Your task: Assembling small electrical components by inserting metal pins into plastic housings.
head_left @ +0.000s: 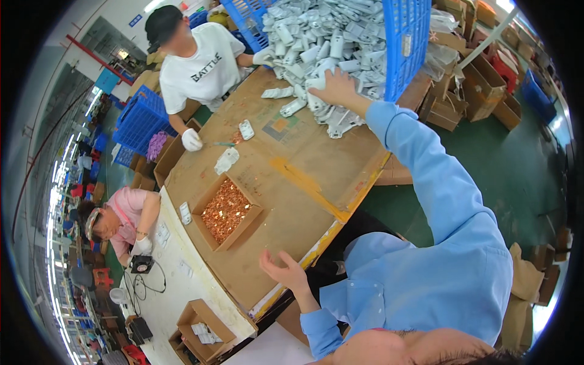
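Note:
My right hand [336, 89] reaches far out to a heap of white plastic casings [331, 48], which spills from a tipped blue crate [404, 45] onto the table. Its thumb and fingers are bent round a white casing at the heap's near side. Nearer my body, my left hand [285, 271] hovers by the table's edge with fingers apart and nothing in it. Beyond it stands an open cardboard box [242, 227] full of small copper-coloured metal pieces [226, 207]. A single casing [246, 129] lies apart on the brown tabletop [286, 201].
Across the table a person in a white shirt [204, 61] touches the heap with a gloved hand [264, 56]. Another person in pink [128, 213] works at a white table [176, 267] with a small black device [142, 264]. A carton [204, 331] holds casings. Cardboard boxes [480, 85] stand at right.

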`<state>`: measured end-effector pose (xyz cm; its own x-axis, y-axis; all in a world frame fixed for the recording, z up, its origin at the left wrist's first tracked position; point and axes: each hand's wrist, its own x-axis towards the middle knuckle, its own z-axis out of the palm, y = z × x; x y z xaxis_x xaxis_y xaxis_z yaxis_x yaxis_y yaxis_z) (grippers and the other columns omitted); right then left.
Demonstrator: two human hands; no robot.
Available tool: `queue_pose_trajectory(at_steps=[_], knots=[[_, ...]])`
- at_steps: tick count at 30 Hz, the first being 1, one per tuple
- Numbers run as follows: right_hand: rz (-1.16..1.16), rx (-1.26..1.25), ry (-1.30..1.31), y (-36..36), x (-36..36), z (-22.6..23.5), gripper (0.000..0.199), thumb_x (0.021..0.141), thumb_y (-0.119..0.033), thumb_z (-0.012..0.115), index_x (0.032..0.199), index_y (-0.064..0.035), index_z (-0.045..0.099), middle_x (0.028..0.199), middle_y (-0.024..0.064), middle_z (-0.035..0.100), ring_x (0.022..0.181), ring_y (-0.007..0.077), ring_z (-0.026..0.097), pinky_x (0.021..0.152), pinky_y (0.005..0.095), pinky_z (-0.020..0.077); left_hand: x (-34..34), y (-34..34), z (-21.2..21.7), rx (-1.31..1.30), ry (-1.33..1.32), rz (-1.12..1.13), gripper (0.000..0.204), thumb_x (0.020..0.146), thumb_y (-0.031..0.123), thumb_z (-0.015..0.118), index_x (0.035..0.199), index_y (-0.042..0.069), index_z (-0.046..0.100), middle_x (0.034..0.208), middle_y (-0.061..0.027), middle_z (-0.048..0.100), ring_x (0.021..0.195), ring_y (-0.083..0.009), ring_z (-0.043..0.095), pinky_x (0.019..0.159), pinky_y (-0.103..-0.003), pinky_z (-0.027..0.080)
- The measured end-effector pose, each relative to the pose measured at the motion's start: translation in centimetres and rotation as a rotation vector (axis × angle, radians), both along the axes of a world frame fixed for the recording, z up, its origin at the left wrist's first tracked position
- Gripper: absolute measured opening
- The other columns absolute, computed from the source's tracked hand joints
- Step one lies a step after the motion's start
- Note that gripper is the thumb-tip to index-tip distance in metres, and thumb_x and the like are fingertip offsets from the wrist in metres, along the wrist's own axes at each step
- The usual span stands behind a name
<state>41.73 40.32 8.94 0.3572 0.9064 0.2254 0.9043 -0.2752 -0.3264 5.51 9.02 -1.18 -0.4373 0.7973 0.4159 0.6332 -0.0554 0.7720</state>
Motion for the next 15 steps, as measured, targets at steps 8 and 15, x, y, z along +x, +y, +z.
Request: queue_pose_trajectory(at_steps=[8, 15], knots=[[-0.428, 0.256, -0.276, 6.5, 12.2, 7.2, 0.092, 0.078, -0.074, 0.052, 0.139, -0.0053, 0.043, 0.139, 0.0243, 0.042, 0.132, 0.0463, 0.034, 0.104, 0.0651, 0.0252, 2.6, -2.5, -2.3, -0.138, 0.221, -0.031, 0.044, 0.086, 0.016, 0.062, 0.122, -0.004, 0.049, 0.127, -0.0221, 0.048, 0.120, -0.0388, 0.044, 0.103, -0.048, 0.033], [-0.519, 0.133, -0.304, 6.2, 12.6, 7.5, 0.090, 0.082, -0.072, 0.044, 0.147, -0.0102, 0.035, 0.146, 0.0228, 0.037, 0.136, 0.0481, 0.027, 0.108, 0.0664, 0.0151, 9.1, 1.6, 0.5, 0.009, 0.290, -0.271, 0.052, 0.083, 0.030, 0.067, 0.122, 0.000, 0.051, 0.129, -0.0235, 0.045, 0.120, -0.0416, 0.041, 0.102, -0.054, 0.031]])
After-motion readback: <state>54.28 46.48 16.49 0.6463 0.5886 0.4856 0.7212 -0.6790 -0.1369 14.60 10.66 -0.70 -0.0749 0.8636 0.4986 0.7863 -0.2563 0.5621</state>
